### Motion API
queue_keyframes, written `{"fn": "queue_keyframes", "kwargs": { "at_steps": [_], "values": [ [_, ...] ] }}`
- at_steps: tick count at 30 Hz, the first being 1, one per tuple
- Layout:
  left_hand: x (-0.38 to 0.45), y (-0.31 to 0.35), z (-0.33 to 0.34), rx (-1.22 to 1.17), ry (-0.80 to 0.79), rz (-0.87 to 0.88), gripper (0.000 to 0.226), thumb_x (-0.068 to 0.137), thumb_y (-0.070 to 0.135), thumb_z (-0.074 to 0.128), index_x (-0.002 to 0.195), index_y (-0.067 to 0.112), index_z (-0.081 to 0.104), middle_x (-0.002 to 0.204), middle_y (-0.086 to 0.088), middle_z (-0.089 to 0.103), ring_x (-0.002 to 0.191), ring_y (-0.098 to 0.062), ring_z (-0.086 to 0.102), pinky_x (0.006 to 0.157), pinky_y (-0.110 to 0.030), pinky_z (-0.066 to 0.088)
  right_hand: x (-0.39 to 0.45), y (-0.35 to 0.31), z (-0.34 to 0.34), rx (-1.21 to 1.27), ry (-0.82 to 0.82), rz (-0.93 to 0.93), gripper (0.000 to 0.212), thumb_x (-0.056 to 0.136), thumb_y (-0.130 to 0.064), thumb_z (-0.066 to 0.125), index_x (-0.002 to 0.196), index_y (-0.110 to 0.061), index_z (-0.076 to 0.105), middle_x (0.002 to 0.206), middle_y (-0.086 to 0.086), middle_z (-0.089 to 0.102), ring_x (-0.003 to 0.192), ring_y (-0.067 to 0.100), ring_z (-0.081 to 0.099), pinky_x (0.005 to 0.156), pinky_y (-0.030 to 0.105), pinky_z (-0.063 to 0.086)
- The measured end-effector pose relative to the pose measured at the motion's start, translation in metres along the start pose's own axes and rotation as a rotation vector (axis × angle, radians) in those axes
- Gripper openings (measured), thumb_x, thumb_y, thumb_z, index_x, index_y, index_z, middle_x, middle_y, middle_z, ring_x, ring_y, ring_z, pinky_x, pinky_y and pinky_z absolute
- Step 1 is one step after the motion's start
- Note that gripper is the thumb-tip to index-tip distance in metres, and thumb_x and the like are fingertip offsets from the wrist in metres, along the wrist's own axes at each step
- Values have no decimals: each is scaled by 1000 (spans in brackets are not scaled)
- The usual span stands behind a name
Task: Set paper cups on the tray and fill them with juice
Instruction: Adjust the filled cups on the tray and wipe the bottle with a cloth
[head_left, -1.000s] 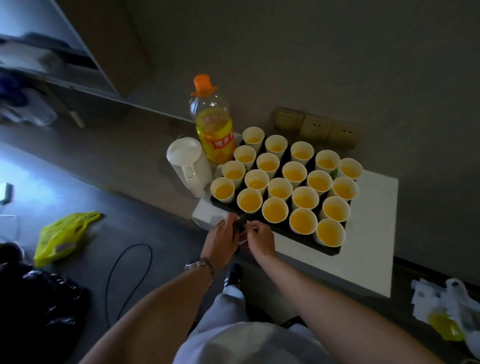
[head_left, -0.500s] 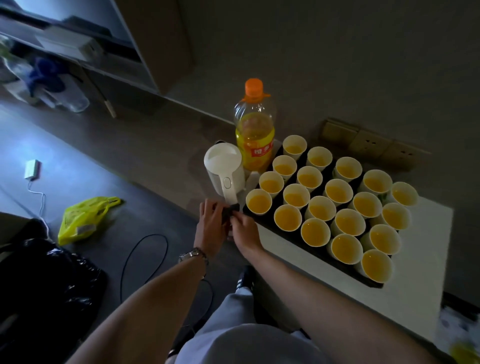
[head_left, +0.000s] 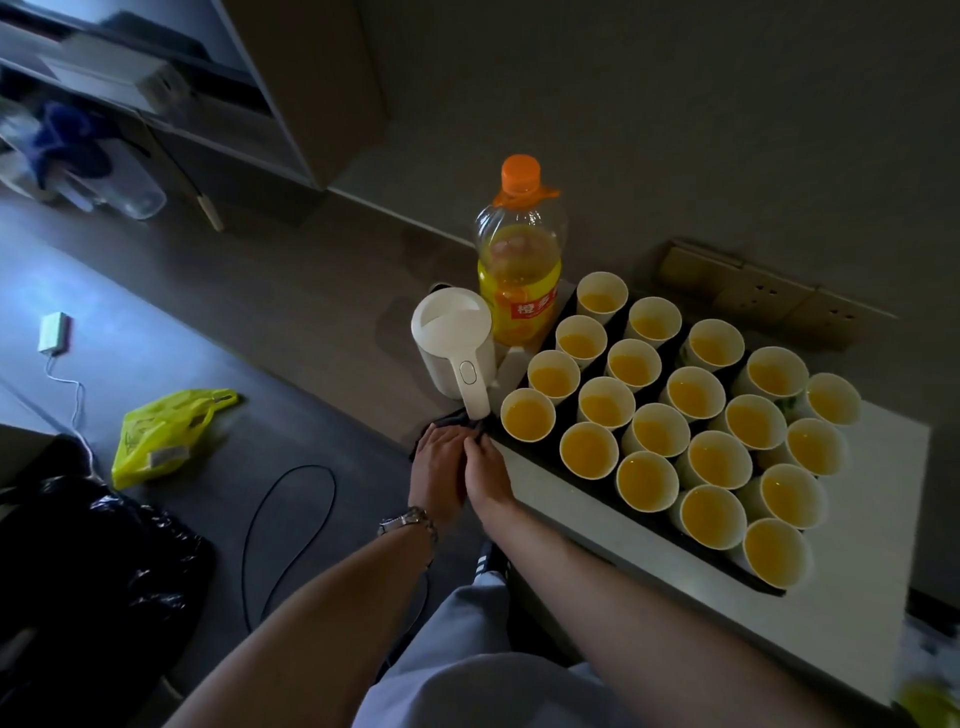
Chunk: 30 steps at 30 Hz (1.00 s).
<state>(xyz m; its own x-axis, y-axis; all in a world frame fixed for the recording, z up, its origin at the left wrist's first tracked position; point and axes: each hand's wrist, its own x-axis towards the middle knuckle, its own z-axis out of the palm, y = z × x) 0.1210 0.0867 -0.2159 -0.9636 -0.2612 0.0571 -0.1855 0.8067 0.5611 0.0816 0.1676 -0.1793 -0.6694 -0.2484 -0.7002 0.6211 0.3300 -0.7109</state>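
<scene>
Since a second ago: your hands have slid from the middle of the tray's near edge to its left corner, right under the kettle handle, and your head has swung left, so the cups now sit right of centre.
Left hand (head_left: 439, 462): you've got it palm down at the tray's near-left corner, fingers curled over something small and dark; I cannot tell whether it's truly gripped. A metal watch (head_left: 407, 521) sits on that wrist.
Right hand (head_left: 485, 470): pressed up against your left, fingertips on the same dark thing, fingers bent; how firmly it holds is not clear.
Paper cups (head_left: 660, 428): all standing upright in tight rows on the tray, every one showing orange juice inside.
Tray (head_left: 582, 480): dark, lying on the white tabletop (head_left: 810, 618), running diagonally away from you to the right.
Juice bottle (head_left: 521, 260): upright just behind the kettle at the tray's far-left end, orange cap on, roughly half full.
Writing: red band on the bottle's label carries white Chinese characters; they look like 橙多, but the rest is too blurred to read.
Kettle (head_left: 457, 348): white, lid on, handle pointing toward your hands, just beside the nearest cups.
Floor: a yellow plastic bag (head_left: 166, 434), a black cable loop (head_left: 291, 525), a black bag (head_left: 93, 561) at left and a white charger (head_left: 53, 332).
</scene>
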Motion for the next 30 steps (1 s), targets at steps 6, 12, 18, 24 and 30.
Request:
{"fn": "queue_keyframes", "kwargs": {
  "at_steps": [6, 12, 18, 24, 30],
  "values": [
    [-9, 15, -5, -62, 23, -1, 44, 87, 15, 79, 130, 11, 69, 133, -8, 67, 131, -24, 58, 120, -49, 34, -12, -4, -7, -81, 84, -42, 43, 108, -31, 38, 146, -15, 48, 146, 11, 54, 129, 28, 55, 107, 37, 44],
    [-14, 36, -9, -62, 73, 10, 41, 81, 21, 85, 117, 12, 68, 117, -4, 66, 109, -24, 59, 97, -39, 51, -27, -3, -23, -97, 104, -53, 39, 109, -32, 35, 139, -15, 53, 141, 11, 58, 126, 27, 57, 104, 35, 44],
    [-5, 67, -8, -94, 32, -132, 23, 96, 10, 62, 119, 8, 64, 118, -12, 64, 110, -29, 58, 95, -34, 47, -43, 0, -49, -119, 119, -111, 32, 105, -33, 40, 121, -19, 65, 124, 6, 68, 112, 24, 64, 98, 37, 51],
    [0, 88, -2, -228, 80, -294, 18, 102, 15, 56, 119, 16, 58, 116, -3, 66, 108, -22, 62, 90, -33, 52, -54, 4, -82, -128, 150, -222, 21, 95, -35, 47, 90, -27, 66, 98, -3, 72, 91, 18, 68, 84, 45, 60],
    [17, 103, -11, -211, 51, -279, 24, 107, 25, 36, 122, 22, 54, 123, -6, 65, 112, -27, 62, 93, -48, 56, -61, 1, -115, -113, 193, -329, 24, 91, -39, 45, 77, -26, 58, 77, 0, 68, 76, 23, 69, 68, 53, 60]
  ]
}}
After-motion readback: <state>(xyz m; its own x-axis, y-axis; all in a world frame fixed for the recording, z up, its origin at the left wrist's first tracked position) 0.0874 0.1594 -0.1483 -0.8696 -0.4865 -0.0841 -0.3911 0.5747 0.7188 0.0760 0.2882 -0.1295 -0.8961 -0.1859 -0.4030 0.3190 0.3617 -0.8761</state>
